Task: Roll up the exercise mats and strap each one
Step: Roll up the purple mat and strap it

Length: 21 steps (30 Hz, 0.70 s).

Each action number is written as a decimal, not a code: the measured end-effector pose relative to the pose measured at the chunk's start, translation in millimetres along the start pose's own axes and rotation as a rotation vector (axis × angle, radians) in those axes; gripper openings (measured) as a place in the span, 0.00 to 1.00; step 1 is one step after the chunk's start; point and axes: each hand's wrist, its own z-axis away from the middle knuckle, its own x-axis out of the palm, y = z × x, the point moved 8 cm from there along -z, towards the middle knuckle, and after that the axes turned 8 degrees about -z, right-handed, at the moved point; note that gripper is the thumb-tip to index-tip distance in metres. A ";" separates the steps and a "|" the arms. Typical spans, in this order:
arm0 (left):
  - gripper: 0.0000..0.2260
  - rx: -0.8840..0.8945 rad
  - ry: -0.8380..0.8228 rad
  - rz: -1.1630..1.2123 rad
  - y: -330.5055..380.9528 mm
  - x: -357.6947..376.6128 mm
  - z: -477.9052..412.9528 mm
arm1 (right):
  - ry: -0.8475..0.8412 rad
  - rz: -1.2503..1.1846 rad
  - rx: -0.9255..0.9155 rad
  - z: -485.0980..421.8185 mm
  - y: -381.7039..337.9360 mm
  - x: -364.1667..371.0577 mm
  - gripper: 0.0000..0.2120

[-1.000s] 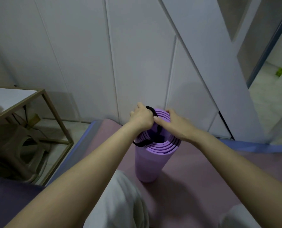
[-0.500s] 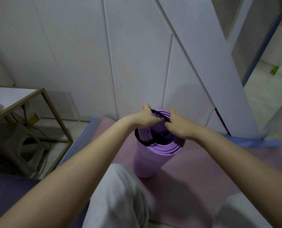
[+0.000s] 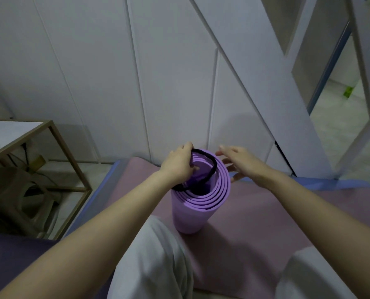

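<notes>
mat: purple rolled mat (image 3: 198, 212) stands on end on the pink mat (image 3: 266, 212), by my knee | black strap (image 3: 211, 164) loops across its top rim | my left hand (image 3: 178, 166) grasps the strap | my right hand (image 3: 243, 162) released, fingers spread, just beside the roll's top

A white panelled wall (image 3: 89, 70) fills the far side in dim light; at left, a gold-framed table (image 3: 11, 131) stands over a beige plastic stool (image 3: 17, 190); far right, a doorway (image 3: 330, 98) shows pale floor (image 3: 339, 137)
</notes>
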 end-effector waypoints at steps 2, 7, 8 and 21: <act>0.18 -0.011 0.005 0.004 -2.4 -1.3 -1.7 | 0.020 0.181 -0.053 -1.7 -13.1 7.7 0.24; 0.19 -0.026 -0.012 0.012 -7.7 -2.5 -2.6 | 0.094 0.671 -0.198 -13.3 -27.0 21.9 0.13; 0.20 -0.026 -0.025 0.016 -9.2 -2.1 -1.8 | 0.097 0.688 -0.198 -14.0 -26.6 21.7 0.13; 0.19 0.175 0.002 0.079 12.5 -3.2 8.9 | 0.156 0.000 0.192 -20.0 9.8 -12.1 0.12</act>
